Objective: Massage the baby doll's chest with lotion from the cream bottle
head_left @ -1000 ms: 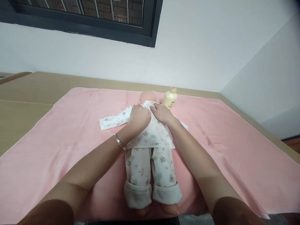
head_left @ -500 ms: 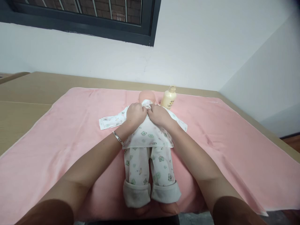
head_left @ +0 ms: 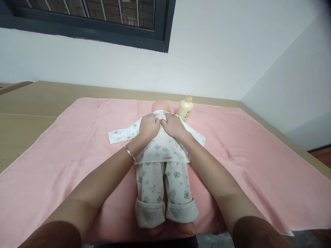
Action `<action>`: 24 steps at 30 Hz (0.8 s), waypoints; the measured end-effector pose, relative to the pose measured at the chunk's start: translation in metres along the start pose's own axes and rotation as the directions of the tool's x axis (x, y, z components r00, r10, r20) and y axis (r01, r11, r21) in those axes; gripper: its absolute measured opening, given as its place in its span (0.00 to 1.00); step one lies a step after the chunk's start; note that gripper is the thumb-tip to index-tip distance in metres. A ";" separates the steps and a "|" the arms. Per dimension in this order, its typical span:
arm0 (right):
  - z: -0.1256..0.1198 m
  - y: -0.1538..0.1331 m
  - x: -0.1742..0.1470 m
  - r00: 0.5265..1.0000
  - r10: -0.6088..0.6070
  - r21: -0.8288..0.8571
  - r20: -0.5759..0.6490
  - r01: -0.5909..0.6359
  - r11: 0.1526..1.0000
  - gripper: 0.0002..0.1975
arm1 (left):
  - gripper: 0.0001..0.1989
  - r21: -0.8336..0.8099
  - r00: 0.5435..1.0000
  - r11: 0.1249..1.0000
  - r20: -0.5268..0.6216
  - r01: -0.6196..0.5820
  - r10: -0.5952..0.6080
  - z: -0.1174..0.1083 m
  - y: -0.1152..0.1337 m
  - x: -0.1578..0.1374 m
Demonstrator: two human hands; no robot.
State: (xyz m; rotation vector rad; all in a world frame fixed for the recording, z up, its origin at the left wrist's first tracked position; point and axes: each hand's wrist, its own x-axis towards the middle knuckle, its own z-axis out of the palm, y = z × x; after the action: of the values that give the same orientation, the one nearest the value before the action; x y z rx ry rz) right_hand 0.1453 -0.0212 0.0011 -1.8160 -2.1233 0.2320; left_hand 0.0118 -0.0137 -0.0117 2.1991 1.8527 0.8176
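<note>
A baby doll (head_left: 160, 105) lies on a pink blanket, its head at the far end and its feet towards me. It wears a white printed shirt (head_left: 160, 151) and matching trousers (head_left: 177, 182) with the cuffs turned up. My left hand (head_left: 149, 125) rests on the upper left of the shirt, fingers stretched forward. On the upper right of the shirt lies my right hand (head_left: 173, 124), also with fingers spread flat. The two thumbs almost meet in the middle. Below the doll's head, the shirt's neckline shows between the hands.
A pale yellow bottle (head_left: 185, 109) stands on the blanket just right of the doll's head. The pink blanket (head_left: 77, 144) covers much of the wooden table (head_left: 28, 100). Behind the table is a white wall with a dark-framed window (head_left: 165, 27).
Both hands have let go of the bunched cloth near the shirt's neckline. Their fingers have uncurled and now lie flat on the shirt.
</note>
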 end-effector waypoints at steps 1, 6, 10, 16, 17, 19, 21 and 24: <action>0.002 0.001 0.001 1.000 0.011 0.013 -0.004 -0.011 1.000 0.25 | 0.17 -0.014 1.000 1.000 -0.001 0.007 -0.007 0.001 -0.001 0.001; -0.004 0.000 0.001 0.999 0.001 0.134 -0.036 0.004 0.991 0.25 | 0.19 -0.107 0.999 0.994 -0.035 0.028 -0.032 0.006 -0.007 0.002; -0.016 -0.008 -0.008 0.973 -0.050 0.249 -0.225 0.107 0.963 0.27 | 0.20 -0.198 0.996 0.980 -0.074 0.034 -0.049 0.011 -0.012 0.000; -0.001 -0.019 -0.016 0.981 -0.063 0.010 -0.182 0.066 0.998 0.24 | 0.18 -0.299 0.989 0.954 -0.131 0.023 -0.065 0.015 -0.015 -0.004; 0.002 -0.019 -0.016 0.987 -0.069 -0.015 -0.143 0.067 0.998 0.24 | 0.18 -0.314 0.988 0.949 -0.142 0.018 -0.066 0.016 -0.015 -0.004; 0.003 -0.019 -0.015 0.991 -0.079 -0.029 -0.103 0.077 0.997 0.24 | 0.18 -0.338 0.985 0.941 -0.156 0.013 -0.070 0.016 -0.015 -0.005; 0.000 -0.018 -0.015 0.989 -0.083 -0.024 -0.125 0.081 0.996 0.24 | 0.17 -0.346 0.985 0.938 -0.154 0.017 -0.075 0.016 -0.015 -0.005; -0.005 -0.020 -0.016 0.975 -0.077 -0.007 -0.208 0.078 0.997 0.26 | 0.17 -0.348 0.986 0.937 -0.147 0.022 -0.078 0.015 -0.014 -0.005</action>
State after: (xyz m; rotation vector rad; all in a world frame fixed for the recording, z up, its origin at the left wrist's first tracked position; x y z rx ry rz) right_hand 0.1304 -0.0409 0.0107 -1.6724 -2.0409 0.0217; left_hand 0.0064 -0.0118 -0.0325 1.9093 1.6647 1.2342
